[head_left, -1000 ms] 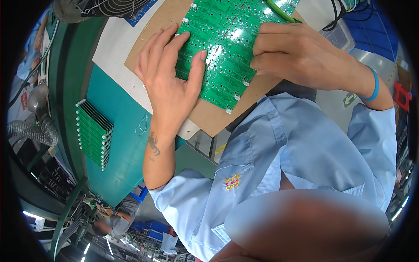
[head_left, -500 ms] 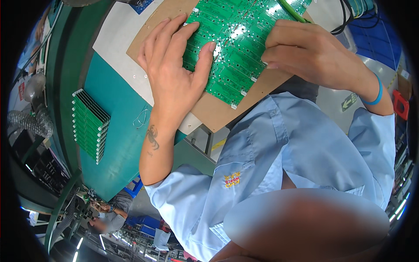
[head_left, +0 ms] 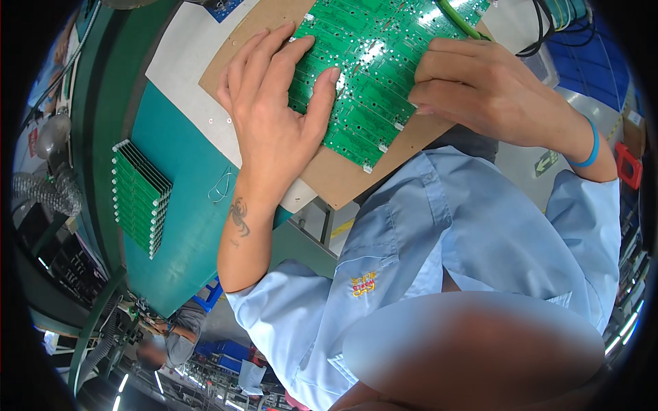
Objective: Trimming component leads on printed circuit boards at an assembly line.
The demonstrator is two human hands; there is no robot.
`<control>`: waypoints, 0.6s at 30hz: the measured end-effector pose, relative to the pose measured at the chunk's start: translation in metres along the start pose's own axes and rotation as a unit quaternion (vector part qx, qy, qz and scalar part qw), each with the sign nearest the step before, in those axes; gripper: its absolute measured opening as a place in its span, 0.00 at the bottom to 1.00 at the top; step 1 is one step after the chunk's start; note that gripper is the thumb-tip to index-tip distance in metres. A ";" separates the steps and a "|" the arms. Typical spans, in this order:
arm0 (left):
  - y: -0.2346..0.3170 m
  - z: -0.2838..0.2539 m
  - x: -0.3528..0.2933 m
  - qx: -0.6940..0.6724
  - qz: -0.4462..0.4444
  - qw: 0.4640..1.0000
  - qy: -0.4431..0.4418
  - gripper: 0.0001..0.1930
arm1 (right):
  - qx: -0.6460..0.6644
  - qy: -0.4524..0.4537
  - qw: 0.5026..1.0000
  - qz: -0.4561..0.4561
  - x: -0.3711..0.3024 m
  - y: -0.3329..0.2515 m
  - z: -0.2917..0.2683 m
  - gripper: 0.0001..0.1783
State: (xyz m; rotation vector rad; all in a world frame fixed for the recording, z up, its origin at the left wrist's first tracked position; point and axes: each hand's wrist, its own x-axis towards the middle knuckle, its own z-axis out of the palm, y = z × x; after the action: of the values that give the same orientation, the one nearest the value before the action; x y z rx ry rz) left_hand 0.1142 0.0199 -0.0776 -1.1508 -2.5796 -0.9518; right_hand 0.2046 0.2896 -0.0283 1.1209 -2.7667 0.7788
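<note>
A large green circuit board panel [head_left: 373, 75], dotted with solder points and with small white connectors along its near edges, lies on a brown board [head_left: 338, 183]. My left hand [head_left: 274, 99] rests on the panel's left edge, its fingers and thumb spread apart. At the right edge of the panel, my right hand [head_left: 473, 82] has thumb and fingers pinched together. Whatever sits between those fingertips is hidden. Just beyond the right hand, a slim green curved thing [head_left: 458, 18] lies over the panel; its kind I cannot make out.
A stack of narrow green circuit boards [head_left: 141, 198] stands on the teal mat [head_left: 199, 236] at left, near a thin white wire loop [head_left: 221, 186]. White sheeting [head_left: 179, 61] lies under the brown board. Black cables [head_left: 538, 31] hang at far right. A co-worker [head_left: 181, 335] sits lower left.
My right hand has shifted slightly at the panel's right edge, its fingers still pinched. The left hand and the panel have stayed in place.
</note>
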 end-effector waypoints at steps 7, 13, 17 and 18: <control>0.002 -0.002 0.001 -0.001 -0.008 1.000 -0.012 0.19 | -0.036 0.011 0.999 0.015 -0.004 0.000 0.006 0.09; 0.003 -0.002 0.002 -0.005 0.000 1.000 -0.008 0.19 | -0.058 0.004 0.998 0.010 -0.005 0.000 0.003 0.09; 0.005 -0.003 0.002 -0.001 -0.008 1.000 -0.014 0.19 | -0.070 0.000 0.998 0.006 -0.005 0.000 0.004 0.09; 0.005 -0.003 0.002 -0.001 -0.007 1.000 -0.015 0.19 | -0.070 0.001 0.998 0.007 -0.005 0.001 0.003 0.09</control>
State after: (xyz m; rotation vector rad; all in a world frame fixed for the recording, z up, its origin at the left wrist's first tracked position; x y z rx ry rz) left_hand 0.1163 0.0216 -0.0720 -1.1566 -2.6137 -0.9484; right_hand 0.2080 0.2913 -0.0327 1.0763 -2.7802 0.5761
